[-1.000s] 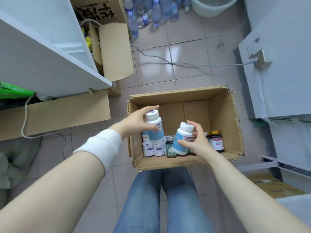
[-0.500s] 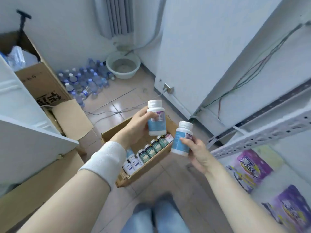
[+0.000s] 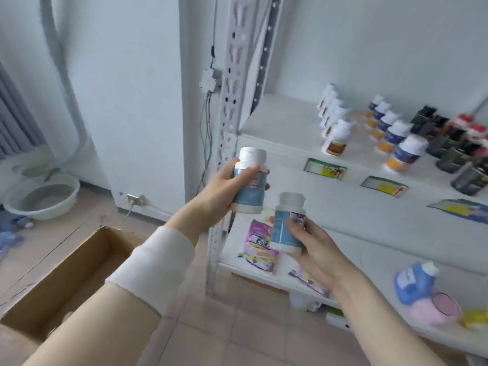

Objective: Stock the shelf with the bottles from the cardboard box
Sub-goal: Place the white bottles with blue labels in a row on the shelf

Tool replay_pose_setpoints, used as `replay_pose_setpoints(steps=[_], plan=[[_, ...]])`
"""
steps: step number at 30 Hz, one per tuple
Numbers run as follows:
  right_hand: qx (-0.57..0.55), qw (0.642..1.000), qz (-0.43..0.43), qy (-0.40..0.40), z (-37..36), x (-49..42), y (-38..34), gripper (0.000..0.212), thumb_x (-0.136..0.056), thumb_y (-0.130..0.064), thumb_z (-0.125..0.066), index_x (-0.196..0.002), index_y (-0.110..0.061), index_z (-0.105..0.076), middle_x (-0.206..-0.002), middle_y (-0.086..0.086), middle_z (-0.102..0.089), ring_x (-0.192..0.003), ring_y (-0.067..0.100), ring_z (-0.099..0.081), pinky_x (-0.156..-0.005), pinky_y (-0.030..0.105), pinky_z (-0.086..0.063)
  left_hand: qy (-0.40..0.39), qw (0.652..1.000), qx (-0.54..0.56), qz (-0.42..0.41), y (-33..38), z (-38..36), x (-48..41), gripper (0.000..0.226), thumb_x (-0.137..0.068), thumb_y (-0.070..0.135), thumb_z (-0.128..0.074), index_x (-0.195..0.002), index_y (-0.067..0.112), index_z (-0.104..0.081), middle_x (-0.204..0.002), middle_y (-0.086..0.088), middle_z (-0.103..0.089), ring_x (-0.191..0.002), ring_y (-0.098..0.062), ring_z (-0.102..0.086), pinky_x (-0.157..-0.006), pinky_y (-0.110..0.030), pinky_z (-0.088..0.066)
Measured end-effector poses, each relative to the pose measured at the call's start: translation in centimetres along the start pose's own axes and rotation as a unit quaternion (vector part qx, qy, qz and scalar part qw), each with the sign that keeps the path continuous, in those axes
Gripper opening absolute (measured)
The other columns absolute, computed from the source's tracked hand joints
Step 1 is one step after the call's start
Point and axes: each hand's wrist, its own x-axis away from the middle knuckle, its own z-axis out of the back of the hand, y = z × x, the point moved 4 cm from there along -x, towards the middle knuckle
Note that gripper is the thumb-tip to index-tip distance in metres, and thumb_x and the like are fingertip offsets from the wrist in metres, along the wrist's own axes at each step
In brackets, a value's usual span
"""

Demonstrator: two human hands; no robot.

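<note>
Both arms reach forward toward the shelf unit. The left forearm comes in from the lower left with a white wristband [image 3: 153,265] round it. The right forearm comes in from the lower right, bare.

Left hand [image 3: 221,191]: raised, fingers and thumb curled round a white-capped bottle [image 3: 249,180] with a blue label, held upright in the air in front of the unit's perforated post [image 3: 227,122].

Right hand [image 3: 314,249]: lower and further right, fingers wrapped round a second bottle [image 3: 286,223] of the same kind, about upright. The two bottles are near each other but apart. Neither is on a shelf.

Upper shelf [image 3: 285,122]: left part bare. To the right, a row of white bottles [image 3: 334,120], then a row of blue-and-orange labelled bottles [image 3: 396,138], then dark bottles [image 3: 449,143], some with red tops. All are blurred. Price tags [image 3: 326,169] sit on its front edge.

Lower shelf [image 3: 232,257]: purple packets [image 3: 260,241] on the left, a blue jug [image 3: 414,281] and a pink tub [image 3: 438,310] on the right.

Cardboard box [image 3: 66,281]: open, on the tiled floor at lower left. My forearm covers much of its inside, so I cannot tell its contents.

Pale basin [image 3: 39,196]: on the floor, far left. I cannot make out what it holds.
</note>
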Motion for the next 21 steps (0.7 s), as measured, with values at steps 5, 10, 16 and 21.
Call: replay_pose_setpoints(steps=[5,10,16,21], plan=[[-0.025,0.997,0.066,0.042,12.9,9.9,-6.5,0.092,-0.027,-0.044,-0.093,-0.105,-0.009,-0.06,-0.092,0.001,-0.074,-0.083,0.011,-0.07,-0.069,0.025,-0.058,-0.088,0.996,-0.018,-0.027,-0.1,-18.0,-1.5,0.017,-0.093,0.025,-0.048,-0.101,0.013,-0.055,-0.086,-0.004,-0.066,-0.068,-0.006,-0.068,-0.063,-0.022,-0.057],[-0.016,0.986,0.119,0.115,23.5,17.8,-11.8,0.066,-0.055,-0.034,-0.085,-0.111,-0.009,-0.059,-0.097,0.003,-0.072,-0.084,0.01,-0.069,-0.068,0.022,-0.057,-0.188,0.981,-0.034,-0.042,0.0,-32.9,-2.9,0.018,-0.089,0.029,-0.051,-0.097,0.016,-0.06,-0.086,0.003,-0.069,-0.075,-0.008,-0.068,-0.071,-0.03,-0.056],[0.014,0.963,0.185,0.195,33.7,22.6,-17.7,0.082,-0.034,-0.048,-0.09,-0.102,-0.014,-0.061,-0.097,0.002,-0.072,-0.088,0.012,-0.068,-0.077,0.024,-0.056,-0.246,0.965,-0.078,-0.047,0.4,-45.3,-6.7,0.02,-0.093,0.031,-0.052,-0.101,0.014,-0.059,-0.093,-0.007,-0.068,-0.084,-0.017,-0.065,-0.075,-0.034,-0.055],[0.036,0.946,0.233,0.223,40.7,22.4,-23.4,0.1,-0.022,-0.052,-0.091,-0.109,-0.013,-0.06,-0.103,0.002,-0.07,-0.094,0.013,-0.067,-0.078,0.026,-0.058,-0.264,0.96,-0.078,-0.055,0.3,-52.4,-12.3,0.024,-0.095,0.028,-0.051,-0.107,0.009,-0.059,-0.089,-0.002,-0.068,-0.072,-0.007,-0.069,-0.065,-0.024,-0.056]])
